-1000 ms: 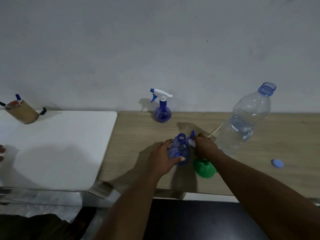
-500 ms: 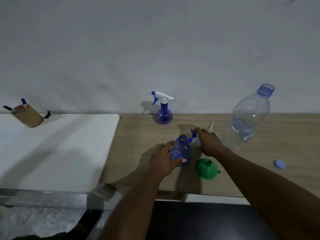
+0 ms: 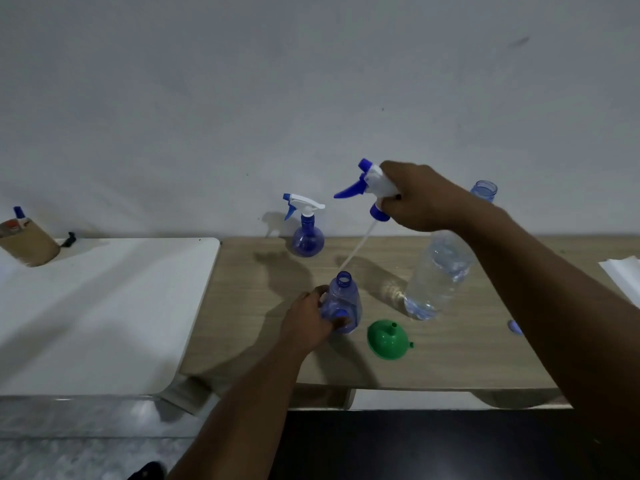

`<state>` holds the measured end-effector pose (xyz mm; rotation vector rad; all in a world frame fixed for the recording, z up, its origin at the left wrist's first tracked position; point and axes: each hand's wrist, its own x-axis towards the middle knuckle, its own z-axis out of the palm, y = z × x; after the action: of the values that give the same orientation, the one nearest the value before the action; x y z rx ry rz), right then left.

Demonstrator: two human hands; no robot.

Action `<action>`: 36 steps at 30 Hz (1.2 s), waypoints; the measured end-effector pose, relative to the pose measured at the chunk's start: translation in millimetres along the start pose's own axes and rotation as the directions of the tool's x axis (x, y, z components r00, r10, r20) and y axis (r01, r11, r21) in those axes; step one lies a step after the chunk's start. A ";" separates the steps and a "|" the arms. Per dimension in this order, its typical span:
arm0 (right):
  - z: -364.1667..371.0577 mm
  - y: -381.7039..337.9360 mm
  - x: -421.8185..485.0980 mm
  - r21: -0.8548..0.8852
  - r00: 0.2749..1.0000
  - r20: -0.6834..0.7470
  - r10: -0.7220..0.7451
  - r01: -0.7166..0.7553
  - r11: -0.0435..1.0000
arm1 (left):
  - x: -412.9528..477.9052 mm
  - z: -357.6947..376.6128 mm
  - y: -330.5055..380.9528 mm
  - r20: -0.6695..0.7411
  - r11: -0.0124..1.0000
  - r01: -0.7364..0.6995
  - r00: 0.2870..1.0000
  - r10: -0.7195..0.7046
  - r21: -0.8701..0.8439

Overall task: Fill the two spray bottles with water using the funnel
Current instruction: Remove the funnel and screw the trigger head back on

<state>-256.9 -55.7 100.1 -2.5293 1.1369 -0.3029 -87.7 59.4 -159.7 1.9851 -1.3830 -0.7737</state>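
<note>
My left hand (image 3: 309, 320) grips an open blue spray bottle (image 3: 343, 304) that stands on the wooden table (image 3: 450, 358). My right hand (image 3: 420, 199) holds the white and blue spray head (image 3: 369, 183) in the air above it, its thin tube (image 3: 356, 251) hanging down toward the bottle's mouth. A second blue spray bottle (image 3: 306, 226), with its head on, stands at the back by the wall. A green funnel (image 3: 387, 339) lies mouth down right of the held bottle. A large clear water bottle (image 3: 440, 268), uncapped, stands behind the funnel, partly hidden by my right arm.
A blue cap (image 3: 515, 327) lies on the wooden table at the right. White paper (image 3: 623, 275) shows at the right edge. A white table (image 3: 104, 306) adjoins on the left, with a brown cup of pens (image 3: 27, 242) at its back.
My right hand has lifted the spray head from the tabletop beside the bottle high into the air, with the tube's tip now over the bottle's mouth. My left hand kept its grip.
</note>
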 end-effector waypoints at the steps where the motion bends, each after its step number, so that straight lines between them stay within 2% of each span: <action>1: -7.8 -8.0 -1.9 0.001 1.000 0.004 -0.008 0.008 1.000 | 0.2 -0.3 0.0 0.009 1.000 -0.003 1.000 0.003 0.016; 6: -7.1 -33.3 -5.0 -0.063 0.997 0.070 -0.039 0.043 0.997 | 0.7 1.2 -4.4 0.012 0.996 -0.044 0.999 0.043 0.079; 11: 26.4 -33.2 -5.2 -0.084 0.992 0.125 -0.029 0.039 0.996 | -0.5 2.5 -5.6 -0.007 0.998 -0.022 1.000 0.022 0.052; 17: -3.4 -42.5 0.8 -0.104 0.998 0.005 -0.068 0.069 0.992 | 0.4 5.1 -8.3 -0.014 0.998 -0.034 0.999 0.035 0.048; 22: -4.7 -45.6 3.6 -0.179 0.997 0.024 -0.071 0.074 0.981 | -0.3 4.3 -8.9 -0.029 0.999 -0.024 0.999 0.025 0.039; 26: 27.6 -36.1 4.8 -0.169 0.997 0.060 -0.058 0.067 0.983 | -0.6 4.0 -6.2 -0.013 0.998 -0.024 1.000 0.025 0.051; 31: 102.1 -9.6 2.2 -0.094 0.991 0.133 -0.021 0.033 0.995 | 2.4 3.4 -2.5 -0.004 0.999 -0.004 1.000 0.004 0.039; 36: 146.3 5.3 -4.9 -0.071 0.993 0.090 -0.080 0.086 0.994 | 4.1 2.0 -0.9 0.034 0.999 0.029 0.999 -0.028 -0.036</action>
<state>-215.2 -22.1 -36.2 -2.6320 1.0301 -0.1728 -87.4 55.5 -162.1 1.9760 -1.3525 -0.8430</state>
